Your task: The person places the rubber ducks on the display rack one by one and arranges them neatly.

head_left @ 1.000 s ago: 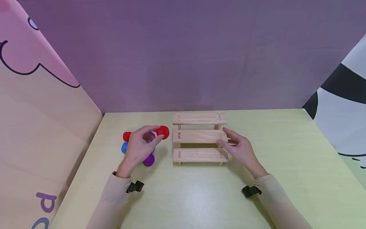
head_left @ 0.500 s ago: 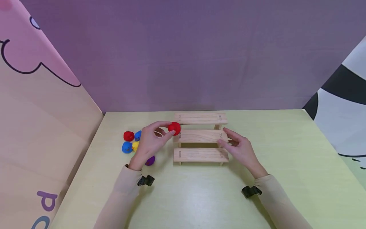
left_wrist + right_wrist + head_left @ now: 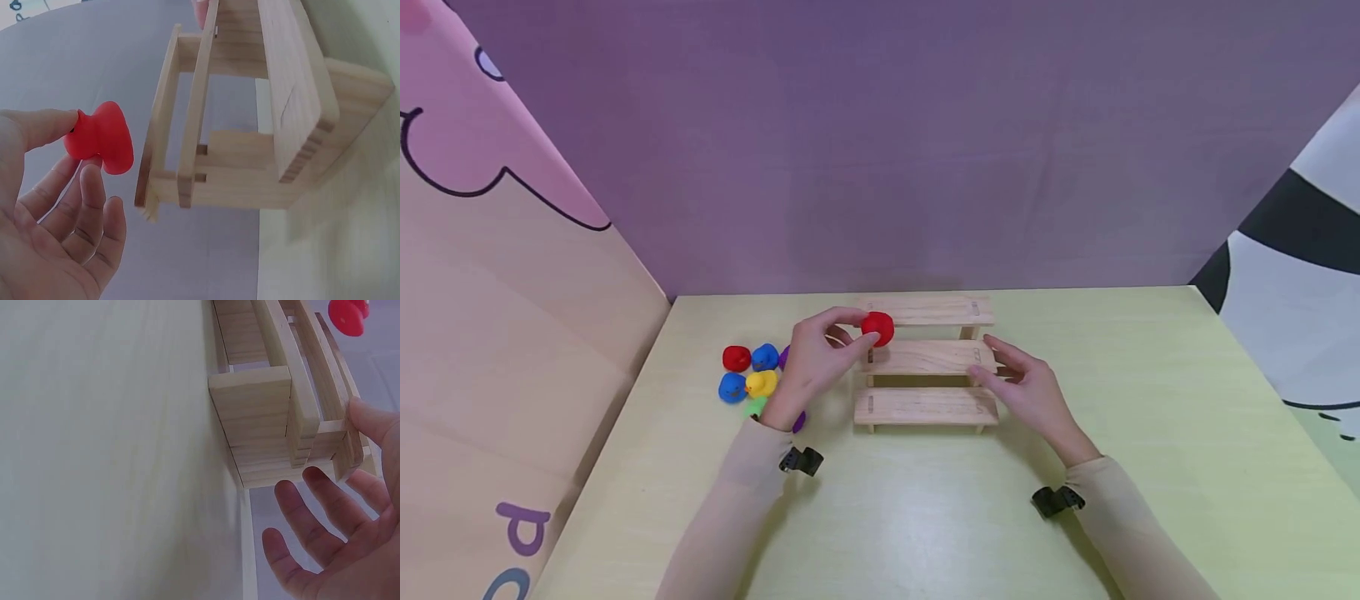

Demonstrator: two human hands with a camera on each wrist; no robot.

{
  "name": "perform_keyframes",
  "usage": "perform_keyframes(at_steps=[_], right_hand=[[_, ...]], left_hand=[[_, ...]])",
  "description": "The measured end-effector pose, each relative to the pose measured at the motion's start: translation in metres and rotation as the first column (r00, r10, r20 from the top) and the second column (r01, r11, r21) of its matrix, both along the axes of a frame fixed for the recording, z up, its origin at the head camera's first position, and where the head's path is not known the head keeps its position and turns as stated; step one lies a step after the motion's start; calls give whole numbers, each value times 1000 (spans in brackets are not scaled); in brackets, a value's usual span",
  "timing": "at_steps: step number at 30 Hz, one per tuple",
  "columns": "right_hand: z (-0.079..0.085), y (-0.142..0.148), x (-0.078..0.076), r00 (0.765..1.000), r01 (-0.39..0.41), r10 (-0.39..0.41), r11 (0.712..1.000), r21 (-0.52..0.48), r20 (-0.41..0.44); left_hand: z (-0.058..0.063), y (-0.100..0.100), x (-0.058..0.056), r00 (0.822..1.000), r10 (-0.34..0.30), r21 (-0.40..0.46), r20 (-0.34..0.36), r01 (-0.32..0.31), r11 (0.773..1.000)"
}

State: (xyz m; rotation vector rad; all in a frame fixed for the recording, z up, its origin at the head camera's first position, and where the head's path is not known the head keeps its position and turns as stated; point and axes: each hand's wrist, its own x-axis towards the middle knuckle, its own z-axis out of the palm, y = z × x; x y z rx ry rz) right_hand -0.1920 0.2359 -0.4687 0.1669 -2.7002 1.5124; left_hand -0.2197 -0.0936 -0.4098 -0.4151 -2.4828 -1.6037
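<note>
A small red rubber duck [image 3: 878, 329] is pinched between the thumb and forefinger of my left hand [image 3: 822, 358], at the left end of the wooden three-step stand [image 3: 928, 406]. In the left wrist view the duck [image 3: 112, 139] is held in the air beside the upper steps, the other fingers loosely bent below it. My right hand [image 3: 1033, 396] grips the right end of the stand's middle step. From the right wrist view, its thumb lies on the step's edge of the stand [image 3: 256, 419], while several fingers spread past the end.
Left of the stand, several rubber ducks sit grouped on the table [image 3: 917, 508]: a red duck [image 3: 737, 358], blue ducks [image 3: 732, 387], a yellow duck [image 3: 762, 383], and green and purple ones partly behind my left arm. A purple wall [image 3: 895, 150] rises behind the table.
My left hand has carried the red duck rightward and slightly up, from beside the duck group to over the stand's left end. My right hand has stayed on the step.
</note>
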Motion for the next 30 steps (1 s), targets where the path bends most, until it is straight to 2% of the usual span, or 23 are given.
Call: perform_keyframes(at_steps=[8,13,19,24,30], right_hand=[[1,-1,-1,1000,15,-15,1000,-20,-1],[2,-1,0,1000,14,-14,999,-42,21],[2,-1,1,999,12,-10,999,-48,38],[0,-3,-1,999,21,-20,1000,-23,38],[-2,-6,-4,999,17,-15,999,-33,38]], left_hand=[[7,16,-5,999,-41,-10,16,41,999],[12,30,-12,998,-51,-9,36,51,999],[18,50,-21,998,-51,-56,27,53,997],[23,64,-29,996,-89,-69,4,89,994],[24,76,-38,993,-112,-95,19,114,989]])
